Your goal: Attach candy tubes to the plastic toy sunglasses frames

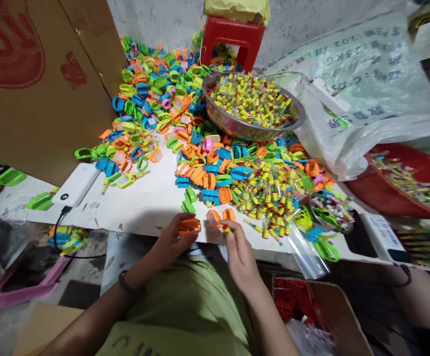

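Note:
At the near edge of the table, my left hand (173,241) is closed around an orange plastic toy watch (190,226). To its right, my right hand (241,259) pinches a small yellow-and-red candy tube (227,229), partly hidden by the fingers. Just beyond the right fingertips lie more orange toy watches (214,218). A couple of green toy watches (189,199) rest above my left hand. Right of my right hand spreads a loose pile of clear candy tubes with yellow ends (270,190).
A metal basin (254,129) full of tubes stands amid heaped toy watches (155,89). Behind is a red stool (233,37). A cardboard box (44,109) and white power bank (76,185) are left; a red basin (363,185) and phone (361,235) right. Another person's arm (422,296) shows.

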A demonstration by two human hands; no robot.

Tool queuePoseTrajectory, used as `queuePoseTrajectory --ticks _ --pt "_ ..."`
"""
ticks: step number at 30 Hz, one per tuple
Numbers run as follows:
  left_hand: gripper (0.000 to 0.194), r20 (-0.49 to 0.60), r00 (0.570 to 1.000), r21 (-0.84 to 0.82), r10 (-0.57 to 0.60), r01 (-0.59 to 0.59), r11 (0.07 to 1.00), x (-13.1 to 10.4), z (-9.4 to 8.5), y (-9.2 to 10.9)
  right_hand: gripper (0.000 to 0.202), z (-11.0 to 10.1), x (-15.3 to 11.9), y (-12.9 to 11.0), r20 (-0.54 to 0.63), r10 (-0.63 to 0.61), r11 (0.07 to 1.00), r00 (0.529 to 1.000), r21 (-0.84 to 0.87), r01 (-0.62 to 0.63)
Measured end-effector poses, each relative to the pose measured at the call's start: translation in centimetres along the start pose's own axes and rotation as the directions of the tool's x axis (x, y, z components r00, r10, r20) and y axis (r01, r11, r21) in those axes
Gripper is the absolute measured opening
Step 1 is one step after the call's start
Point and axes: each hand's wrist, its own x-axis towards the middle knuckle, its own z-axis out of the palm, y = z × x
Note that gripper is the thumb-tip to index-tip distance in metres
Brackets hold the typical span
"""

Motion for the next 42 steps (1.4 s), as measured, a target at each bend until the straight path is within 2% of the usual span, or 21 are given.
queuePoseTrajectory --ticks 2,4,10,16,19,21,23,26,29,32,35,39,42 --pt "0.04 -0.008 1.0 0.045 0.026 -0.026 0.999 -0.3 0.0 0.6 0.023 0.8 -0.4 -1.3 0.085 -0.033 0.999 0.996 0.034 0.03" --pt "0.036 -0.027 0.998 0.077 0.05 -0.048 0.996 -0.6 0.0 1.4 0.018 1.4 -0.5 -1.9 0.102 -0.072 0.996 0.992 0.053 0.067" --pt "0.03 -0.069 0.974 0.301 0.214 -0.185 0.936 -1.4 -0.3 2.5 0.009 2.1 -0.4 -2.3 -0.052 -0.183 0.975 0.982 0.121 0.188" --pt "0.03 -0.067 0.95 0.365 0.304 -0.26 0.894 -1.5 -0.4 2.7 0.009 2.4 -0.7 -2.8 -0.044 -0.166 0.969 0.985 0.179 0.171" --pt "0.029 -0.054 0.947 0.348 0.316 -0.279 0.895 -1.6 -0.3 2.8 0.008 2.4 -0.7 -2.7 -0.048 -0.169 0.974 0.984 0.145 0.174" --pt "0.03 -0.052 0.953 0.343 0.298 -0.264 0.902 -1.6 -0.3 2.6 0.01 2.4 -0.7 -2.7 -0.001 -0.187 0.981 0.982 0.043 0.187" --pt "0.03 -0.052 0.968 0.327 0.246 -0.216 0.92 -1.7 -0.3 2.4 0.016 2.6 -0.7 -2.7 0.061 -0.209 0.968 0.976 -0.13 0.215" --pt "0.032 -0.082 0.993 0.267 0.087 -0.062 0.962 -1.8 -0.1 1.8 0.019 3.0 -0.7 -2.9 0.145 -0.175 0.894 0.974 -0.391 0.219" --pt "0.04 -0.094 0.994 0.208 -0.055 0.074 0.975 -1.8 0.0 1.1 0.013 3.3 -0.4 -2.7 0.238 -0.123 0.816 0.964 -0.528 0.234" --pt "0.047 -0.029 0.989 0.169 -0.148 0.15 0.974 -1.6 -0.1 0.5 0.008 3.3 0.3 -1.9 0.362 -0.179 0.75 0.915 -0.552 0.365" --pt "0.047 -0.006 0.982 0.16 -0.189 0.187 0.969 -1.5 -0.5 0.3 0.007 3.3 0.9 -1.2 0.425 -0.248 0.714 0.871 -0.527 0.461" --pt "0.041 -0.023 0.985 0.216 -0.172 0.173 0.961 -1.8 -1.1 1.1 0.006 3.9 0.8 -1.0 0.457 -0.257 0.741 0.852 -0.472 0.477" --pt "0.037 0.027 0.987 0.292 -0.161 0.146 0.945 -2.0 -1.9 1.8 0.009 4.8 0.7 -1.2 0.473 -0.24 0.78 0.848 -0.426 0.458"
